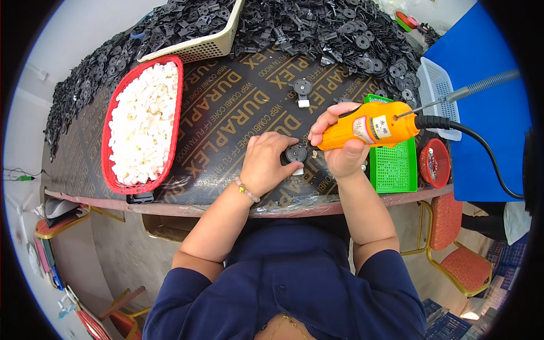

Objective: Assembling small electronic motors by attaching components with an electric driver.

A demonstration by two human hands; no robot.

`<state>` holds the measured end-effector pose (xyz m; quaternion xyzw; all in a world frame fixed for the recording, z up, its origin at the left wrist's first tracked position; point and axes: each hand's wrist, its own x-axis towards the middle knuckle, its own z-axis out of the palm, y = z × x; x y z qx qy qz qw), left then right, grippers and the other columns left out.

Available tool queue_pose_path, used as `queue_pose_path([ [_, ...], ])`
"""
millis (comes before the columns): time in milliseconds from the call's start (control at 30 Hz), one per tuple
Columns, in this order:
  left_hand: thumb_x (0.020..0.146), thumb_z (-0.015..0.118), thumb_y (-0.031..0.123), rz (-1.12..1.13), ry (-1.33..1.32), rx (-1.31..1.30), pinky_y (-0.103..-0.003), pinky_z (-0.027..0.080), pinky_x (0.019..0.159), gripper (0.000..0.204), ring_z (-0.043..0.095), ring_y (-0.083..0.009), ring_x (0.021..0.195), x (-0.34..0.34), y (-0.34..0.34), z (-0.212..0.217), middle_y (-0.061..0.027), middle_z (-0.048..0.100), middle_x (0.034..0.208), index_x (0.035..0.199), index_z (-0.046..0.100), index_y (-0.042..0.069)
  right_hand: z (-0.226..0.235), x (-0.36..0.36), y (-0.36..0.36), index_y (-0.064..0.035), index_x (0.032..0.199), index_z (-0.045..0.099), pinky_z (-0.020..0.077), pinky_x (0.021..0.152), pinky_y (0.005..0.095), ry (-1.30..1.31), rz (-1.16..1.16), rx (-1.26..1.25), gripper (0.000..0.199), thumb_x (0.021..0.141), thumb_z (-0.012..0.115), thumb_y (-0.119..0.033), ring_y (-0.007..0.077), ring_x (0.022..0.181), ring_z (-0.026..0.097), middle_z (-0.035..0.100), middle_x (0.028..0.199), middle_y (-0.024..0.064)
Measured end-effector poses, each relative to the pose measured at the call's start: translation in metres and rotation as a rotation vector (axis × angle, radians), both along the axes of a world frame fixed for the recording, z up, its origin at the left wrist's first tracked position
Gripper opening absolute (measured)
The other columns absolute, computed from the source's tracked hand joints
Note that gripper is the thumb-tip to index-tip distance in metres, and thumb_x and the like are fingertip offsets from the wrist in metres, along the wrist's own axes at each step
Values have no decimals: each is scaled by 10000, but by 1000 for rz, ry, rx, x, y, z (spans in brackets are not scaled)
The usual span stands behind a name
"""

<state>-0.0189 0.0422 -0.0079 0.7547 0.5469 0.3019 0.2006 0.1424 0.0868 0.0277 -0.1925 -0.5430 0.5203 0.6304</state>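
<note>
My left hand (264,160) grips a black round plastic part (296,152) against the table, thumb and fingers on either side of its disc. A small white block (298,171) shows at the part's near edge. In my right hand (344,158) is an orange electric screwdriver (368,129), lying nearly level with its tip end toward the part. Whether the tip touches the part I cannot tell. A spring-like hanger and a black cable run from its rear end to the right. Farther back lies a similar black part (302,86) with a white block at its near end.
At the left stands a red basket (178,113) of white blocks. Black plastic parts (317,31) are heaped along the back around a cream basket (209,52). To the right are a green tray (394,188), a red bowl (447,164), a white basket (436,79) and a blue surface (487,141).
</note>
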Motion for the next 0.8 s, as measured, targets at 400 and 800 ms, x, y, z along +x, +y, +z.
queue_pose_path([
  [400, 646, 815, 261, 7, -2, 18, -371, 391, 880, 454, 581, -245, 999, 0, 0, -2, -66, 641, 935, 1047, 686, 91, -3, -2, -1, -25, 1093, 477, 525, 573, 296, -9, 26, -13, 796, 725, 662, -705, 173, 600, 590, 597, 770, 120],
  [800, 705, 779, 193, -16, -137, 177, -388, 371, 941, 339, 549, -239, 1108, 1, 2, -3, -11, 656, 1049, 1031, 704, 138, 10, 5, -14, -66, 1102, 439, 516, 601, 322, 46, 34, 39, 818, 731, 554, -786, 174, 607, 596, 608, 787, 115],
])
